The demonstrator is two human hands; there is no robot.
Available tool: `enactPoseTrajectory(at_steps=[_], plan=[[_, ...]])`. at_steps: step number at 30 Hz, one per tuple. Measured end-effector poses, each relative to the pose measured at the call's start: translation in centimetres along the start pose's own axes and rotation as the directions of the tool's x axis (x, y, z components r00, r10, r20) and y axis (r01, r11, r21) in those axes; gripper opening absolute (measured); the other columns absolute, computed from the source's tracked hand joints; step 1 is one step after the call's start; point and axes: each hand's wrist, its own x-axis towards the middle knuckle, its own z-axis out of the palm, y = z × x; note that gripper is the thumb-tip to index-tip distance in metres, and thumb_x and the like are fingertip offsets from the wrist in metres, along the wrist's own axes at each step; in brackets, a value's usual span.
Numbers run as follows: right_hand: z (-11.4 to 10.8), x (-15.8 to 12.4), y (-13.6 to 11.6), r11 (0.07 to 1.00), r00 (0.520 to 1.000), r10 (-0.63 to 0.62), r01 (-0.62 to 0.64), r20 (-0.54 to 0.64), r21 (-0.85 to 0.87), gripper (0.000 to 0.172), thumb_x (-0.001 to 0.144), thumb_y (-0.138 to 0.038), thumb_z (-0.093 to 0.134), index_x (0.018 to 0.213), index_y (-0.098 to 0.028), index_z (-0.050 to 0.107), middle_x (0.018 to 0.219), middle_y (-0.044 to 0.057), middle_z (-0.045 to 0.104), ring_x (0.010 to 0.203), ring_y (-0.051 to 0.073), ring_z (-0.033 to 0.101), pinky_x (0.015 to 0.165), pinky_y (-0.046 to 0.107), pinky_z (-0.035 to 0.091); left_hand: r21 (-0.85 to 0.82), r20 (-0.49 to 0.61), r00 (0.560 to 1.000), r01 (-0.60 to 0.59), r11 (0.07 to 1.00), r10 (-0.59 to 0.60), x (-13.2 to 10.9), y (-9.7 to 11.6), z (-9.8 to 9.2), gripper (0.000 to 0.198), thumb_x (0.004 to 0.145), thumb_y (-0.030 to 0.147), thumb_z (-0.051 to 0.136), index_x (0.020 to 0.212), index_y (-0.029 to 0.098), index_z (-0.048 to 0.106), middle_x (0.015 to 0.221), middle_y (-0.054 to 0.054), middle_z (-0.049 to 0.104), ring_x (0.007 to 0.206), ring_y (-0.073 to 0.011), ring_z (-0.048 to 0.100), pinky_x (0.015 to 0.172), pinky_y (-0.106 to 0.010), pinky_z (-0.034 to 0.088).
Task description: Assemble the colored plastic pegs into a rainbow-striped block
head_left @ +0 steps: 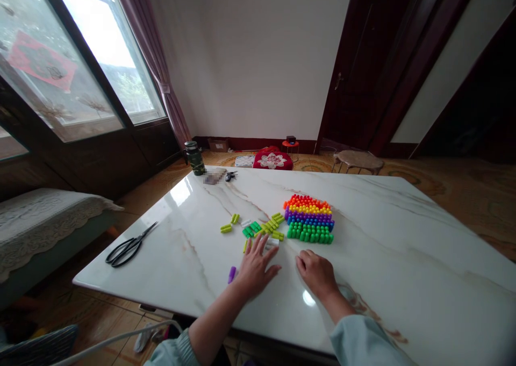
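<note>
My left hand (258, 266) is open, its fingers spread over the near side of a loose pile of small rounded pieces. Lime-green pieces (272, 224), darker green pieces (252, 229) and white pieces (274, 242) lie around its fingertips. A purple piece (231, 274) lies left of that wrist. My right hand (316, 272) rests closed on the table, its fingers curled in; whatever may be inside is hidden. Just beyond it, small peg-like pieces stand upright in packed rows: green (310, 234), blue (318, 223), purple (308, 215), yellow (310, 209), and orange and red (306, 200).
Black-handled scissors (124, 250) lie at the left of the white marble-patterned table (395, 248). A dark green flask (195, 159), a blurred-out item and keys (230, 176) sit at the far left corner. A stool (358, 160) stands beyond the far edge.
</note>
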Motion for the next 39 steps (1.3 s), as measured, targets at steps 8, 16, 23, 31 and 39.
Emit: enactPoseTrajectory(at_steps=[8,16,23,31,39], plan=[[-0.3,0.1,0.0,1.0,1.0,0.008,-0.008,0.007,0.019,0.025,0.088,-0.024,0.045,0.068,-0.02,0.059,0.069,0.0,0.063,0.059,0.011,0.055,0.056,0.027,0.024,0.046,-0.199,0.874,0.46,0.887,-0.443,2.9,-5.2,-1.0,0.054,0.088,0.049,0.047,0.134,0.021,0.048,0.146,-0.015,0.037,0.139,-0.0327,0.023,0.111,-0.055,0.017],[-0.6,0.2,-0.2,1.0,1.0,0.019,-0.02,0.023,0.017,0.025,0.088,-0.025,0.045,0.068,-0.02,0.059,0.07,0.0,0.064,0.059,0.011,0.056,0.056,0.027,0.025,-0.33,-0.138,0.9,0.351,0.876,-0.413,2.4,-8.6,0.1,0.055,0.093,0.046,0.038,0.137,0.014,0.042,0.144,-0.016,0.04,0.137,-0.0261,0.03,0.11,-0.045,0.028],[-0.4,0.2,-0.1,1.0,0.999,0.023,-0.023,0.032,0.009,0.025,0.089,-0.026,0.044,0.07,-0.02,0.059,0.071,0.0,0.064,0.06,0.011,0.055,0.056,0.027,0.025,-0.443,-0.287,0.879,0.231,0.866,-0.381,-1.9,-6.7,-2.3,0.041,0.094,0.039,0.041,0.129,0.02,0.05,0.13,-0.011,0.054,0.123,-0.0213,0.049,0.105,-0.041,0.039],[-0.3,0.1,-0.2,1.0,1.0,0.022,-0.022,0.014,0.017,0.024,0.088,-0.025,0.044,0.069,-0.019,0.059,0.071,0.001,0.064,0.059,0.011,0.055,0.056,0.027,0.024,-0.024,-0.107,0.971,0.214,0.977,-0.215,-9.2,-2.3,-0.1,0.072,0.087,0.043,0.052,0.148,0.022,0.021,0.151,-0.014,0.028,0.14,-0.0311,0.02,0.111,-0.055,0.023],[-0.4,0.1,-0.2,1.0,1.0,0.023,-0.023,-0.003,0.004,0.025,0.088,-0.025,0.043,0.069,-0.02,0.059,0.07,0.001,0.064,0.058,0.011,0.055,0.055,0.028,0.024,0.052,-0.206,0.907,0.385,0.922,-0.367,-1.6,-1.6,2.8,0.072,0.082,0.044,0.057,0.143,0.014,0.033,0.152,-0.022,0.021,0.14,-0.0383,0.013,0.107,-0.06,0.021]])
